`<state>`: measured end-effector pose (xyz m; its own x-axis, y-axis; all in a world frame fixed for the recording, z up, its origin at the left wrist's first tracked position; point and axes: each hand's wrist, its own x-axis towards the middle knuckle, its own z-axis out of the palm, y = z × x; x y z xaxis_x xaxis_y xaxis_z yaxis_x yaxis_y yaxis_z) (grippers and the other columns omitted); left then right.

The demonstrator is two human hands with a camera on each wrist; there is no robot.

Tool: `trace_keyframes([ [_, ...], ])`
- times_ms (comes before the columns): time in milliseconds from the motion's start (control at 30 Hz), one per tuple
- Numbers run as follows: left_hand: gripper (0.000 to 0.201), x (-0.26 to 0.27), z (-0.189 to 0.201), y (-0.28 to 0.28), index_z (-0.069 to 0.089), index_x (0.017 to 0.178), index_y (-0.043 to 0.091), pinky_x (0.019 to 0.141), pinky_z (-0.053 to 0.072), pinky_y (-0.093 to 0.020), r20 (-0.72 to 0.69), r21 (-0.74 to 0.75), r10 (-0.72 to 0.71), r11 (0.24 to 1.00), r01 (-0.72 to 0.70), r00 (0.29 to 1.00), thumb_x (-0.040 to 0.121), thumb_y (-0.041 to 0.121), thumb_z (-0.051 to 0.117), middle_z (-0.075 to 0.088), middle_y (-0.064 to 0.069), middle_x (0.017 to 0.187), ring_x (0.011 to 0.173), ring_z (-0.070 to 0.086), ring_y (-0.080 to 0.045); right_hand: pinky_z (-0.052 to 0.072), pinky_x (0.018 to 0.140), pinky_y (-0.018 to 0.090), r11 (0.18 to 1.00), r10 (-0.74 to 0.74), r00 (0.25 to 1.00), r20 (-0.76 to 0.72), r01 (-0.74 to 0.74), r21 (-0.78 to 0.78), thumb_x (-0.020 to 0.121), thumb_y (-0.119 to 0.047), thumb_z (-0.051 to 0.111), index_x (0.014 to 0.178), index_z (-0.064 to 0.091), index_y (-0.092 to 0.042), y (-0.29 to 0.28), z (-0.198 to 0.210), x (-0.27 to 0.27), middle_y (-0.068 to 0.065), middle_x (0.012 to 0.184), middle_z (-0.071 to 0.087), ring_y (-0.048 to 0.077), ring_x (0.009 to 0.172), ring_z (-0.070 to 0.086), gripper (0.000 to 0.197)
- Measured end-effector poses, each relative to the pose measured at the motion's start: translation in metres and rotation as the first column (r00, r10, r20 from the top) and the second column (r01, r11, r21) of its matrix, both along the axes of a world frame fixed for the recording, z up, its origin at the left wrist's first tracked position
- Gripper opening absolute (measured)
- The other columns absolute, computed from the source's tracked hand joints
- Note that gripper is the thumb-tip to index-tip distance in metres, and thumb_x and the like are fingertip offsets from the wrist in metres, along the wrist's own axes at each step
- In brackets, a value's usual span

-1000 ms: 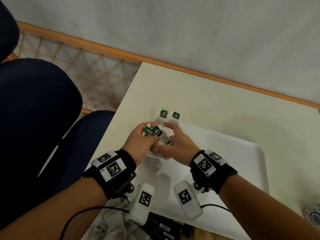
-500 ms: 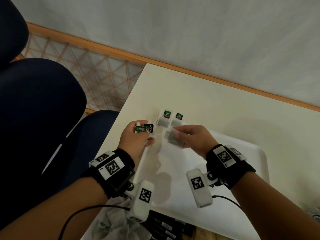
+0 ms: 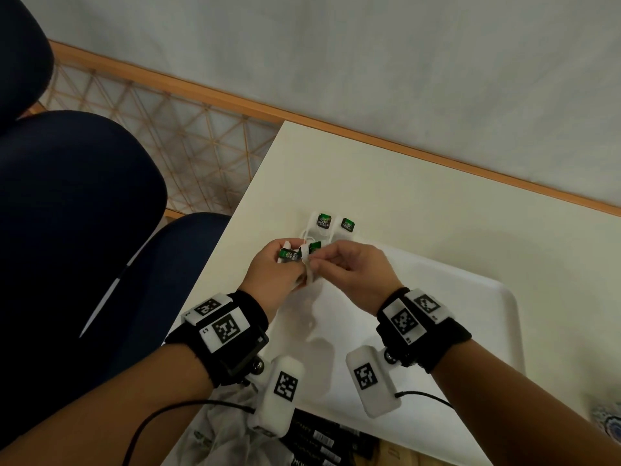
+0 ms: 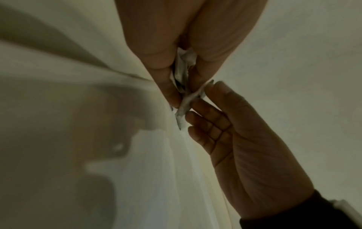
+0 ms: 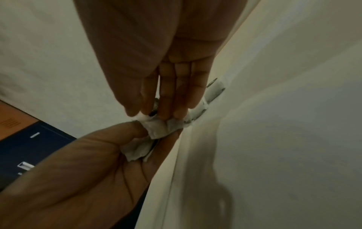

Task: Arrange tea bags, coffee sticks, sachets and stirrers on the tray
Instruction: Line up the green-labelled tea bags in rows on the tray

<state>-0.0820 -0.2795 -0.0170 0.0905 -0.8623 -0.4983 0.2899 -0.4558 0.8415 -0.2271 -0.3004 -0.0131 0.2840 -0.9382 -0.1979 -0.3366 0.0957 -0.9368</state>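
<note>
Over the far-left corner of the white tray (image 3: 470, 314), my left hand (image 3: 287, 264) grips a small bunch of white tea bags (image 5: 137, 150) with green tags (image 3: 286, 253). My right hand (image 3: 324, 262) meets it and pinches one tea bag (image 5: 157, 128) of that bunch between thumb and fingers (image 4: 197, 105). In the left wrist view the pinched bag (image 4: 185, 102) stretches between both hands. Two more tea bags (image 3: 324, 223) with green tags lie side by side just beyond my hands at the tray's far-left corner. No stirrers or sachets show.
Black stick packets (image 3: 319, 442) and a crumpled clear plastic bag (image 3: 218, 428) lie on the table near me, by the tray's near edge. A dark blue chair (image 3: 84, 213) stands left of the table edge. A patterned object (image 3: 608, 425) peeks in at the right.
Half a second ago my right hand held one tea bag away to the right of the left hand. It has come back, and both hands now meet over the bunch.
</note>
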Motion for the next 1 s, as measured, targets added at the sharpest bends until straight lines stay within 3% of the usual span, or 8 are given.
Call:
trace_keyframes([
  [100, 0.034, 0.003, 0.0, 0.001, 0.061, 0.105, 0.012, 0.085, 0.056, -0.041, -0.001, -0.015, -0.04, 0.999, 0.04, 0.999, 0.085, -0.014, 0.055, 0.066, -0.021, 0.108, 0.098, 0.065, -0.033, 0.049, 0.066, 0.028, 0.999, -0.002, 0.996, 0.085, -0.001, 0.042, 0.084, -0.008, 0.065, 0.112, 0.06, -0.031, -0.005, -0.001, -0.001, 0.005, 0.071, 0.07, 0.017, 0.066, 0.063, 0.036],
  [167, 0.035, 0.004, 0.002, 0.002, 0.061, 0.103, 0.014, 0.085, 0.057, -0.041, 0.008, -0.022, -0.076, 0.997, 0.076, 0.997, 0.084, -0.015, 0.054, 0.066, -0.019, 0.106, 0.095, 0.065, -0.03, 0.051, 0.067, 0.026, 0.999, 0.034, 0.999, 0.004, -0.034, 0.034, 0.082, -0.006, 0.066, 0.125, 0.052, -0.031, -0.008, 0.002, -0.002, 0.006, 0.069, 0.068, 0.015, 0.065, 0.064, 0.052],
  [300, 0.038, 0.006, 0.0, 0.004, 0.063, 0.102, 0.015, 0.086, 0.056, -0.044, 0.064, -0.021, -0.081, 0.996, 0.083, 0.995, 0.082, -0.015, 0.052, 0.066, -0.017, 0.105, 0.097, 0.064, -0.031, 0.05, 0.068, 0.035, 0.998, 0.038, 0.987, -0.159, -0.044, -0.038, 0.079, -0.015, 0.073, 0.094, 0.069, -0.03, -0.014, 0.003, -0.002, -0.001, 0.061, 0.061, 0.012, 0.06, 0.057, 0.023],
  [367, 0.036, 0.009, -0.002, 0.005, 0.064, 0.102, 0.015, 0.085, 0.057, -0.04, 0.071, -0.026, -0.03, 0.999, 0.032, 0.997, 0.083, -0.014, 0.053, 0.066, -0.015, 0.105, 0.097, 0.064, -0.03, 0.047, 0.066, 0.028, 0.992, -0.007, 0.976, -0.218, -0.02, -0.122, 0.079, -0.021, 0.075, 0.085, 0.072, -0.028, -0.018, 0.002, -0.004, -0.004, 0.065, 0.063, 0.006, 0.059, 0.054, 0.01],
  [467, 0.03, 0.015, -0.003, 0.006, 0.062, 0.099, 0.017, 0.079, 0.057, -0.031, 0.053, -0.048, 0.067, 0.997, -0.064, 0.996, 0.088, -0.009, 0.054, 0.065, -0.006, 0.097, 0.086, 0.064, -0.019, 0.04, 0.066, 0.008, 0.963, -0.053, 0.95, -0.307, -0.032, -0.268, 0.081, -0.025, 0.073, 0.085, 0.075, -0.026, -0.024, 0.003, -0.01, -0.009, 0.08, 0.06, 0.002, 0.068, 0.056, 0.005],
  [633, 0.027, 0.029, -0.002, 0.003, 0.063, 0.095, 0.022, 0.082, 0.055, -0.029, 0.067, -0.115, 0.192, 0.976, -0.183, 0.979, 0.091, -0.003, 0.055, 0.065, -0.001, 0.099, 0.086, 0.062, -0.012, 0.044, 0.076, 0.011, 0.966, 0.041, 0.902, -0.431, -0.145, -0.212, 0.087, -0.025, 0.066, 0.094, 0.074, -0.026, -0.031, 0.001, -0.01, -0.012, 0.093, 0.067, 0.005, 0.083, 0.061, 0.01],
  [767, 0.025, 0.035, 0.001, -0.001, 0.063, 0.094, 0.02, 0.083, 0.056, -0.032, -0.001, -0.153, 0.235, 0.961, -0.232, 0.972, 0.091, -0.003, 0.055, 0.065, -0.001, 0.1, 0.088, 0.065, -0.011, 0.035, 0.067, 0.002, 0.962, 0.113, 0.874, -0.472, -0.215, -0.167, 0.09, -0.022, 0.061, 0.102, 0.072, -0.025, -0.041, -0.002, -0.004, -0.008, 0.089, 0.068, -0.005, 0.074, 0.054, 0.016],
  [1000, 0.021, 0.033, -0.001, -0.003, 0.065, 0.096, 0.016, 0.082, 0.058, -0.035, -0.042, -0.124, 0.197, 0.972, -0.2, 0.98, 0.09, -0.002, 0.056, 0.068, -0.002, 0.098, 0.088, 0.068, -0.014, 0.047, 0.085, 0.024, 0.975, 0.054, 0.862, -0.505, -0.153, -0.158, 0.093, -0.019, 0.056, 0.109, 0.071, -0.022, -0.071, -0.006, 0.007, -0.002, 0.104, 0.07, 0.014, 0.096, 0.062, 0.022],
])
